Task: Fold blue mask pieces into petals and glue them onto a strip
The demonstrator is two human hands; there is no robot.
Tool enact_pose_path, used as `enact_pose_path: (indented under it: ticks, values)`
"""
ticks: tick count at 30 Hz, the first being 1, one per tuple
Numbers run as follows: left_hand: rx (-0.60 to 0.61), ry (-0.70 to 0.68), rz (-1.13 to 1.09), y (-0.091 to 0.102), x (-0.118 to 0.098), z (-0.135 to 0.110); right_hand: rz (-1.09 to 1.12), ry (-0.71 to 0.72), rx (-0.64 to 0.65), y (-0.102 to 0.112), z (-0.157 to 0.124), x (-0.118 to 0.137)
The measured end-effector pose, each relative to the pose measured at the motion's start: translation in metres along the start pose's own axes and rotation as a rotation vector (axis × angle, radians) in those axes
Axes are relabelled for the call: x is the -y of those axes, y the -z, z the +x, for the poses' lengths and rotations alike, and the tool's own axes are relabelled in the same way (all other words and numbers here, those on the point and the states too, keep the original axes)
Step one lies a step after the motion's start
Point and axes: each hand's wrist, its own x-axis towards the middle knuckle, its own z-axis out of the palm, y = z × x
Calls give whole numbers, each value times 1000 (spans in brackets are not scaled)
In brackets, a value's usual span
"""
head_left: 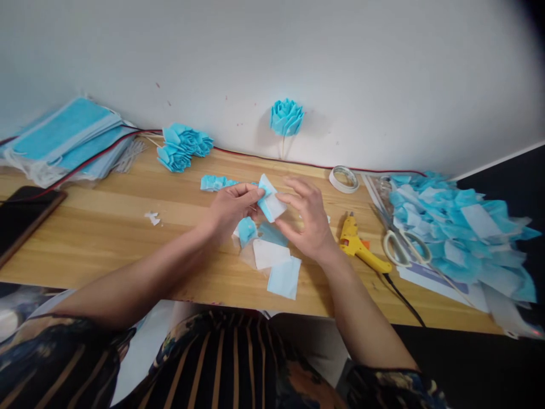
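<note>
Over the middle of a wooden table, both my hands hold a small square of light blue mask fabric. My left hand pinches its left corner with closed fingers. My right hand grips its right side with thumb and fingertips, the other fingers curled loosely. Under the hands lie several more cut squares of blue and white fabric. A partly rolled blue piece rests just below my left hand.
A yellow glue gun with a black cord and white-handled scissors lie to the right. Blue fabric scraps are heaped far right. A tape roll, finished blue flowers, a flower on the wall, stacked masks and a phone surround.
</note>
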Motion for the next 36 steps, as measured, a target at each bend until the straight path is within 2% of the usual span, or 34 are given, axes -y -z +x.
enact_pose_path:
  ticks: [5, 8, 14, 19, 29, 36]
  values:
    - [54, 26, -29, 1, 3, -1, -91, 107, 56, -4, -1, -1]
    - [72, 34, -14, 0, 4, -2, -82, 125, 20, -8, -1, 1]
    - [28, 54, 35, -1, 1, -2, 22, -24, -52, -7, -1, 2]
    - [-17, -18, 138, -2, 1, -2, 106, -148, -62, -8, -3, 2]
    - [17, 21, 62, -3, 0, -2, -11, -24, -118, -6, -1, 0]
    - [16, 1, 110, -3, 1, -3, 45, -116, -120, -7, -1, 4]
